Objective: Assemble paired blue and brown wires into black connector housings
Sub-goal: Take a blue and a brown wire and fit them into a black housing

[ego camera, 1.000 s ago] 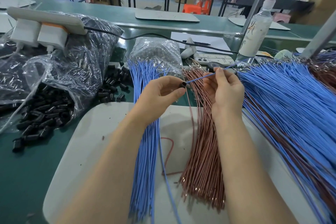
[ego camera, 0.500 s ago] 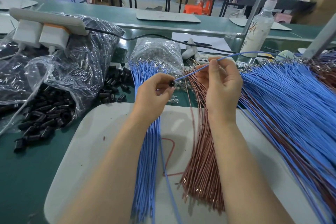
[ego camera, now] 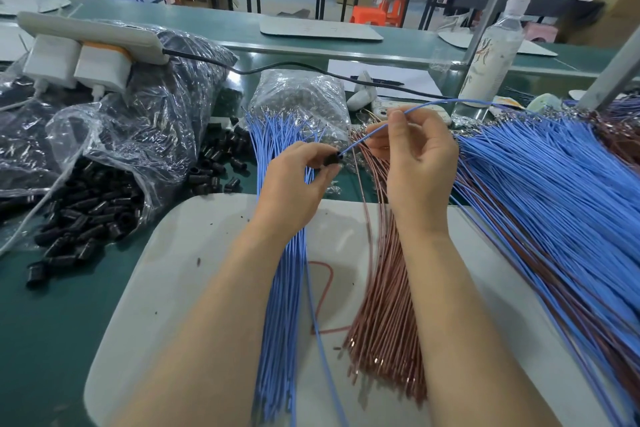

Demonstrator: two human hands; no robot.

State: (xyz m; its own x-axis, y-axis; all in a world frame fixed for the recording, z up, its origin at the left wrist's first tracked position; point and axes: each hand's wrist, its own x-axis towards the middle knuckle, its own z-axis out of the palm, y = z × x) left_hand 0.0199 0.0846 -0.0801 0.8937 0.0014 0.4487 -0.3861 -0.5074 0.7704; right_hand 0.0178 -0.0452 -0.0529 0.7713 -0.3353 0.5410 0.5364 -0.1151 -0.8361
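Left of the grip, spare housings [ego camera: 86, 215] spill over the tabletop [ego camera: 52, 322]. The left hand [ego camera: 294, 180] pinches one black housing [ego camera: 331, 159]. A blue wire [ego camera: 363, 139] meets its mouth, pinched just right of it by the right hand [ego camera: 419, 163]. Best to keep wire and cavity in line, pushing straight until the terminal seats.
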